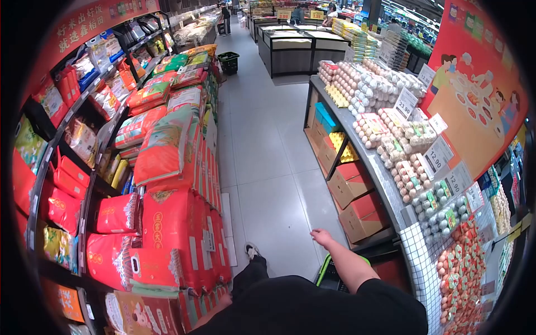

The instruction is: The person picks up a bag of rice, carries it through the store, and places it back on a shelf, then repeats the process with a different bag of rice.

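Note:
My right hand (pixel 321 238) reaches out over the grey floor, fingers loosely apart and holding nothing that shows. Under that forearm is a black shopping basket (pixel 330 274) with a bright green rim, partly covered by my arm and body. Low beside the red rice bags (pixel 173 223) on the left, only a bit of my left hand (pixel 225 301) shows; its fingers are hidden. One of my shoes (pixel 252 250) is planted on the tiles ahead of me.
Stacked rice bags (pixel 167 145) and shelves line the left. Along the right runs an egg counter (pixel 368 159) with cartons, price signs and boxes (pixel 357 218) beneath. Farther up the aisle stand a black basket (pixel 228 62), bins (pixel 290 50) and a person (pixel 225 19).

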{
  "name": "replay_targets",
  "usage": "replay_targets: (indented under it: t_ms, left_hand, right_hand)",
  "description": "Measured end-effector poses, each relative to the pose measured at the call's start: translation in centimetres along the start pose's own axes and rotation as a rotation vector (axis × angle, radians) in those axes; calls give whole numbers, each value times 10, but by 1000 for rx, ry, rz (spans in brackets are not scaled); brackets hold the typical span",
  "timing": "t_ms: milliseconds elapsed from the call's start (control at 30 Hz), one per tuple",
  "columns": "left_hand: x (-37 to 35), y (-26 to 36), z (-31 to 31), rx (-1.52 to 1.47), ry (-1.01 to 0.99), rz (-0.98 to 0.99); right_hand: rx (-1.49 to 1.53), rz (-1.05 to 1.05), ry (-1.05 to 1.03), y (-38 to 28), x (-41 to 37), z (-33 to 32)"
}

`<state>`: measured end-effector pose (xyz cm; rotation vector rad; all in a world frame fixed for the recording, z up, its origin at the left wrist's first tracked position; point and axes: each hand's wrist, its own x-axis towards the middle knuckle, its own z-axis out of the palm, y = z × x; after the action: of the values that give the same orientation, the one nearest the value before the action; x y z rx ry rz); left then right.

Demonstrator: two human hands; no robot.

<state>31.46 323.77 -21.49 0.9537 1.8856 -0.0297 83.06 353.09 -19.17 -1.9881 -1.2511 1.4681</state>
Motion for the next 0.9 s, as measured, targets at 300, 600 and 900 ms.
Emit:
replay_targets:
  t_ms: [300,600,900]
  left_hand:
    - [190,183,-144,144,11,53]
    - [395,371,-313,92,99,279]
    - [480,458,-387,-12,27,135]
  right_hand:
    - [-791,383,-310,118,15,-19]
    - [-482,530,11,33,91,-59]
    - [-96,266,-2,-147,341,7]
